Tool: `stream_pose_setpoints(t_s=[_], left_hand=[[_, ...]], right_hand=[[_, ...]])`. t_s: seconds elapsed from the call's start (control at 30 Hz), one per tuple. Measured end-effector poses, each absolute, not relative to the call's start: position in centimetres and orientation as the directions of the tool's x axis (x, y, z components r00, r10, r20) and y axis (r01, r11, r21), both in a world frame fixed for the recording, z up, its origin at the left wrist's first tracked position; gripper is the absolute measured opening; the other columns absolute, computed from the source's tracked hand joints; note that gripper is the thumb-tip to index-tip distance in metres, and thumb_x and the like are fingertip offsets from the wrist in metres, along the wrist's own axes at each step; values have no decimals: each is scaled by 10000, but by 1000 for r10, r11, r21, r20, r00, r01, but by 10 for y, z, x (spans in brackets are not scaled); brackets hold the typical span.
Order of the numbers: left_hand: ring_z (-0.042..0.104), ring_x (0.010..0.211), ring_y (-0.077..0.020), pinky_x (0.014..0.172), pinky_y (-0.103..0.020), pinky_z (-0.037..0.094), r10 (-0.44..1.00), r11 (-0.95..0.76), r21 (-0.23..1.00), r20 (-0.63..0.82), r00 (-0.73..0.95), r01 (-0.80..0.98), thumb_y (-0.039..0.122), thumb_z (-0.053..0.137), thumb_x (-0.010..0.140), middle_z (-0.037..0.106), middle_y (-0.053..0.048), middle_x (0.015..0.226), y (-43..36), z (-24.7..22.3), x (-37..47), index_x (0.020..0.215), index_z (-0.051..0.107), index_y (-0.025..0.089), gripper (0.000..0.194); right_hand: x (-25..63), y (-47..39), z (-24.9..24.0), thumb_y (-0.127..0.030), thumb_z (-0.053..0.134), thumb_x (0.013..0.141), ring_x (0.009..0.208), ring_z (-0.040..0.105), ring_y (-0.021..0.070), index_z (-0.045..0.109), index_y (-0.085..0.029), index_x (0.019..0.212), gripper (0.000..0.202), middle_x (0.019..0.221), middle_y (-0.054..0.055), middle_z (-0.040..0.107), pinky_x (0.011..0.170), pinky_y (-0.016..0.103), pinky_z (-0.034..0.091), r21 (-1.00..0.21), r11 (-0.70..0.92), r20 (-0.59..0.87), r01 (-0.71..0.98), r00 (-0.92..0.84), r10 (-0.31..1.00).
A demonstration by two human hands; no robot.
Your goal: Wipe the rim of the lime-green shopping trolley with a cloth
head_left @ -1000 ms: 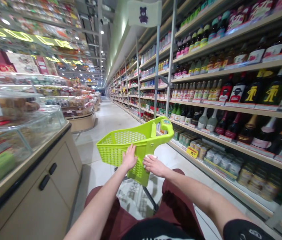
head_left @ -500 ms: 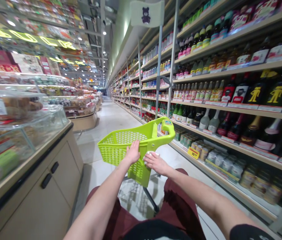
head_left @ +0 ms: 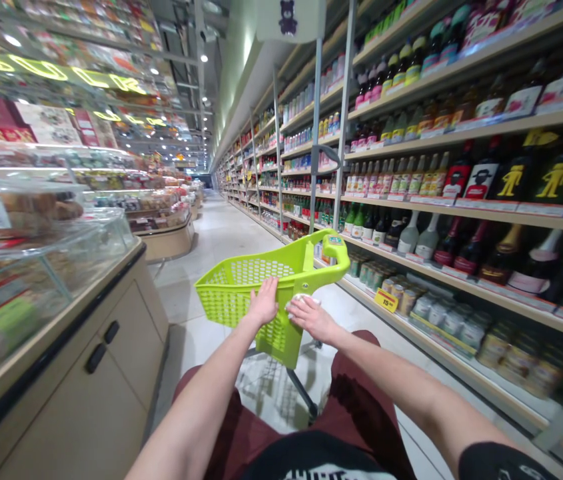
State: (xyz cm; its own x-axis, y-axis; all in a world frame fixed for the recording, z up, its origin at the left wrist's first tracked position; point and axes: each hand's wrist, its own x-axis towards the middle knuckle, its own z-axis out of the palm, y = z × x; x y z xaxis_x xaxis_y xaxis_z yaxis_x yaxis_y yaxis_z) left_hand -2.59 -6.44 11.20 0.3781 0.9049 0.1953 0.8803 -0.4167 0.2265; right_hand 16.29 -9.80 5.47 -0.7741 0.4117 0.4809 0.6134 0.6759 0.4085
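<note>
A small lime-green shopping cart (head_left: 281, 333) with a perforated plastic basket stands in front of me, between my knees. My left hand (head_left: 264, 301) lies flat against the near side of the basket at its rim, fingers stretched and together. On the basket's rear corner, below the round bolt, my right hand (head_left: 312, 317) presses a crumpled white wipe (head_left: 305, 298) to the plastic. Most of the wipe is hidden under the fingers. The cart's curved handle (head_left: 337, 257) rises to the right of both hands, touched by neither.
A tall pole (head_left: 317, 107) with a bear flag rises by the cart. Shelves of bottles and cans (head_left: 461, 200) line the right side, with a yellow price tag (head_left: 386, 300). A wooden display counter (head_left: 76, 360) stands at left. The tiled aisle (head_left: 216, 227) runs ahead.
My right hand has shifted slightly with the wipe on the cart's rear corner, fingers now more bent. My left hand stays on the basket's side. The view has tilted slightly down.
</note>
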Motion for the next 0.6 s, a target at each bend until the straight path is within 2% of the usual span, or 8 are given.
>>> stream_pose_setpoints(t_s=[0.1,0.17,0.23,0.3,0.37,0.43,0.5,0.6], left_hand=[[83,1330,-219,1028,-549,130,905,-417,227,191,379,880,134,424,720,100,-89,1448,-64,114,-27,1366,108,182,720],[92,1329,-218,1032,-545,123,903,-421,225,190,385,879,128,422,719,105,-89,1447,-64,114,-27,1365,113,186,719],[95,1328,-219,1035,-542,111,901,-426,219,195,389,878,125,424,719,106,-84,1448,-63,115,-28,1364,121,195,716],[94,1328,-228,1033,-543,109,909,-405,218,198,366,888,131,437,717,109,-87,1448,-63,114,-28,1360,136,213,715],[92,1327,-240,1026,-545,126,923,-372,231,194,332,899,144,452,713,109,-101,1448,-63,114,-28,1358,143,229,721],[86,1327,-247,1018,-548,144,934,-347,251,182,308,904,151,458,710,101,-111,1448,-64,112,-27,1359,137,237,729],[77,1328,-249,1013,-552,147,937,-342,263,176,303,902,156,460,708,92,-114,1449,-65,111,-26,1360,127,236,737],[74,1327,-254,1005,-565,149,938,-335,264,185,294,904,170,468,707,93,-114,1449,-66,110,-25,1361,118,235,745]], right_hand=[[157,-106,50,-196,441,867,1214,361,182,602,-205,964,187,1175,22,551,971,444,332,400,716,450,572,-803,390],[160,-111,75,-185,413,873,1241,315,191,588,-215,1002,219,1211,24,523,984,463,299,374,677,555,634,-738,385],[170,-113,111,-159,379,870,1267,262,197,571,-219,1040,263,1255,36,483,1010,485,235,302,587,703,751,-592,394],[186,-113,145,-127,378,839,1261,262,223,569,-199,1052,295,1257,63,477,1013,495,203,176,461,809,870,-394,436],[201,-112,165,-112,405,790,1214,327,240,561,-173,1068,324,1225,95,495,990,471,243,61,373,837,926,-251,486],[206,-110,169,-111,428,750,1167,376,246,558,-155,1070,349,1200,109,505,968,445,277,-3,340,833,940,-186,521],[197,-106,162,-114,443,732,1153,382,257,564,-154,1055,348,1192,106,508,969,456,262,-3,335,826,942,-186,531],[167,-98,149,-122,445,750,1155,369,272,575,-165,1029,310,1191,96,512,972,481,226,114,370,790,922,-310,529]])
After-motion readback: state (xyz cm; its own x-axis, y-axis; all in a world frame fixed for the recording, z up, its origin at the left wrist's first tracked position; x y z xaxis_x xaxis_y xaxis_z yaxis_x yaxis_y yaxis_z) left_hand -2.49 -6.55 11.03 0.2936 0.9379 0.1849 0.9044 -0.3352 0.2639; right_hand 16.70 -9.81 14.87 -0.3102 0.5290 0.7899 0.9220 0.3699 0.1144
